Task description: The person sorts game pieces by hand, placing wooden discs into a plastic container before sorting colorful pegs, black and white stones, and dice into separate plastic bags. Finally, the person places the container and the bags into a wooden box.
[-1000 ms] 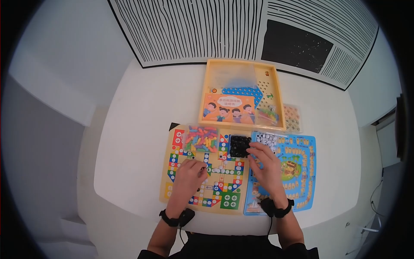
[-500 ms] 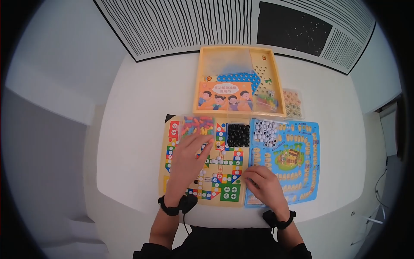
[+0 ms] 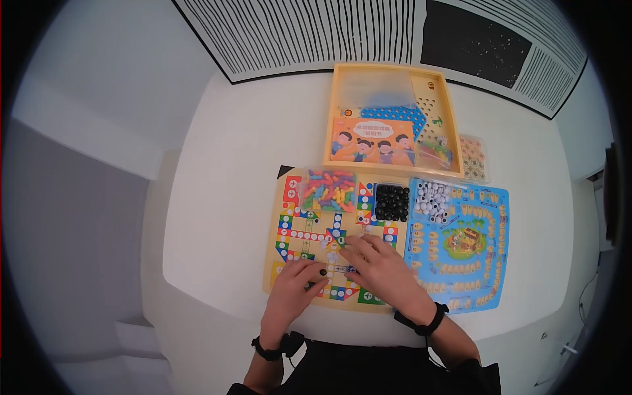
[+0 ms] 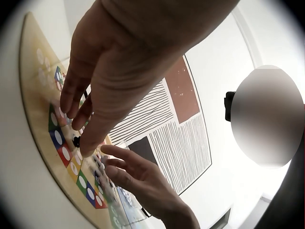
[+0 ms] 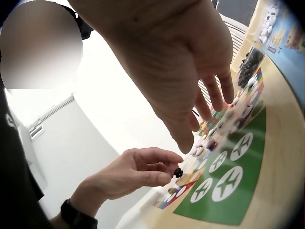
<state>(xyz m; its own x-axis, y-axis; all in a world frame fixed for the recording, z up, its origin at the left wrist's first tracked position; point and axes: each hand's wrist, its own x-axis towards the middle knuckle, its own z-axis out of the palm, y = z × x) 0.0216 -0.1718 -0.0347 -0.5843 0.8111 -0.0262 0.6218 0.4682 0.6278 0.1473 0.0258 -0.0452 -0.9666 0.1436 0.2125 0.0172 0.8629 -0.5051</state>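
My left hand (image 3: 293, 289) is low over the near part of a printed flight-chess board (image 3: 271, 283). Its thumb and forefinger stand apart on either side of a small round black piece (image 3: 323, 272), close to it. In the left wrist view the black piece (image 4: 76, 141) lies beside the thumb tip. Over the board's middle is my right hand (image 3: 385, 273), palm down with loosely bent fingers pointing at several white pieces (image 3: 332, 253). White pieces (image 5: 198, 150) also show below its thumb in the right wrist view.
Clear boxes of coloured pegs (image 3: 329, 191), black pieces (image 3: 392, 203) and white pieces (image 3: 432, 199) line the boards' far side. A blue game board (image 3: 490, 263) adjoins on the right. Behind stands a wooden tray (image 3: 330, 125) with an orange booklet (image 3: 372, 141); a patterned packet (image 3: 474, 158) lies beside it.
My right hand has left the black-piece box, drawn back, then moved left over the board's middle. My left hand went to the peg box and has come back beside the black piece.
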